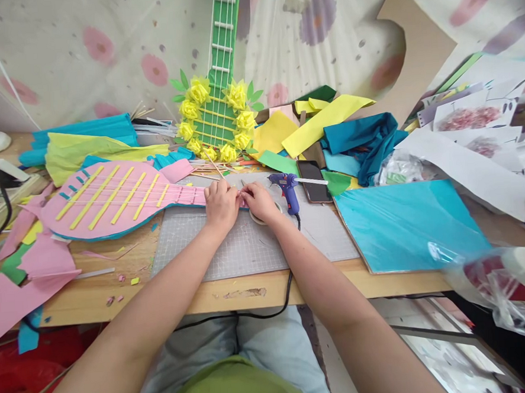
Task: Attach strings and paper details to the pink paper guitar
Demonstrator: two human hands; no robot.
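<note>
A pink paper pipa (pixel 107 200) with yellow strips, thin strings and a blue edge lies across the table, its neck pointing right. My left hand (pixel 222 202) is closed around the end of the neck. Beside it, my right hand (pixel 259 200) has its fingers pinched together at the same end, almost touching the left. The very tip of the neck is hidden by my fingers. Under my right hand sits a roll of tape (pixel 266 220), partly covered. Just to the right, a blue glue gun (pixel 288 192) lies with a white glue stick in it.
A grey cutting mat (pixel 230 252) lies under my hands. Behind stands a green paper instrument (pixel 223 98) with yellow flowers. A phone (pixel 314 181), a blue sheet (pixel 411 226) and coloured paper lie to the right; pink scraps (pixel 40 269) to the left. The glue gun's cord (pixel 289 287) crosses the front edge.
</note>
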